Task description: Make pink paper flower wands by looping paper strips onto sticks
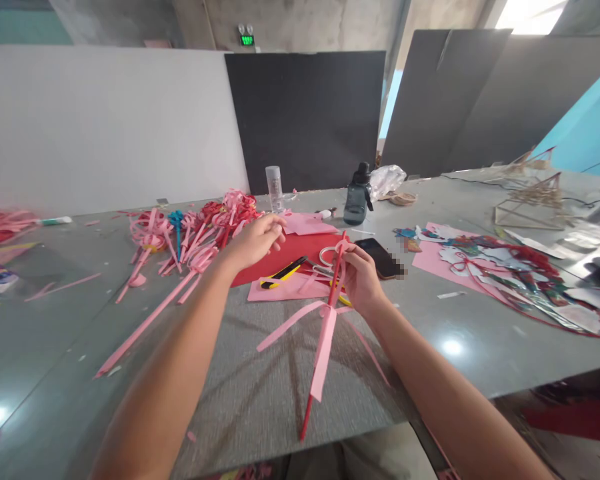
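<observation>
Dark bottle [356,197] beside phone [379,257]
</observation>
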A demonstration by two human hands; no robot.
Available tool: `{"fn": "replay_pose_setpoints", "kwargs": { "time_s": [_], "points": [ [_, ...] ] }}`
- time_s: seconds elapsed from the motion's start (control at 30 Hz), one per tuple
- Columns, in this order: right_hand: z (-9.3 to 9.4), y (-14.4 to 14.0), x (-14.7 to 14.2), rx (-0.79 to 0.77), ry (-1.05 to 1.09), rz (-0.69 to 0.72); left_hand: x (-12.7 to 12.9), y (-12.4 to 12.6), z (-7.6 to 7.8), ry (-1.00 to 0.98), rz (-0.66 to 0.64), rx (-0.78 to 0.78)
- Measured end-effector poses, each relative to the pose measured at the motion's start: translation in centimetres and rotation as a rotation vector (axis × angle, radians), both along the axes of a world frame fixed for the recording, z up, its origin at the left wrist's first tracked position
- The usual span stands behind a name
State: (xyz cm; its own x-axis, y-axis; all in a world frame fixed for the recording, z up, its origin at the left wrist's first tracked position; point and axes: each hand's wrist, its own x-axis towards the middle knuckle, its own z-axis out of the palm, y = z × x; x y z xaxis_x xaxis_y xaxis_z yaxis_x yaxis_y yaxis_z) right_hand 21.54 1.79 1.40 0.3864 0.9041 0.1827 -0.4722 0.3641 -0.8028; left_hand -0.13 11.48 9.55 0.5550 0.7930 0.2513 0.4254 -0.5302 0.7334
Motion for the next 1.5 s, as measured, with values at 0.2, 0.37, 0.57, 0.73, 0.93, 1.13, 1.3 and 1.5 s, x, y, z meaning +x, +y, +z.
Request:
{"fn": "replay_pose_setpoints", "kwargs": {
  "time_s": [0.2, 0.37, 0.57, 0.73, 0.93, 1.13, 1.3, 1.5],
  "points": [
    [0.3, -0.3, -0.3, 0.035, -0.023, 0.017, 3.9, -2.1, -1.2, -0.12, -0.146, 0.078],
    [0.5, -0.5, -0.7, 0.075, -0.084, -0.022, 5.4, -3.7, -1.5, -0.194, -0.347, -0.16],
    [0.9, -1.1, -1.4, 0.128, -0.17, -0.087, 6.0, -4.5, -1.4, -0.303, -0.383, -0.359],
    [1.4, -1.7, -1.2, 0.176, -0.244, -0.064, 6.1, -4.5, -1.7, -0.403, -0.367, -0.453],
    [1.6, -1.1, 1.7, 0.037, -0.362, -0.337, 4.2, -3.0, -0.6, -0.541, -0.229, -0.47],
    [1.5, -0.8, 3.5, -0.128, -0.517, -0.141, 0.8, -1.6, 1.8, -0.72, -0.217, -0.46],
    [1.9, -2.9, 1.6, -0.135, -0.649, 0.677, -1.2, -1.2, 3.0, -0.808, -0.173, -0.395],
    [1.2, -3.1, -0.5, 0.003, -0.516, 0.916, -1.8, -1.1, 3.2, -0.815, -0.134, -0.36]
  ]
}}
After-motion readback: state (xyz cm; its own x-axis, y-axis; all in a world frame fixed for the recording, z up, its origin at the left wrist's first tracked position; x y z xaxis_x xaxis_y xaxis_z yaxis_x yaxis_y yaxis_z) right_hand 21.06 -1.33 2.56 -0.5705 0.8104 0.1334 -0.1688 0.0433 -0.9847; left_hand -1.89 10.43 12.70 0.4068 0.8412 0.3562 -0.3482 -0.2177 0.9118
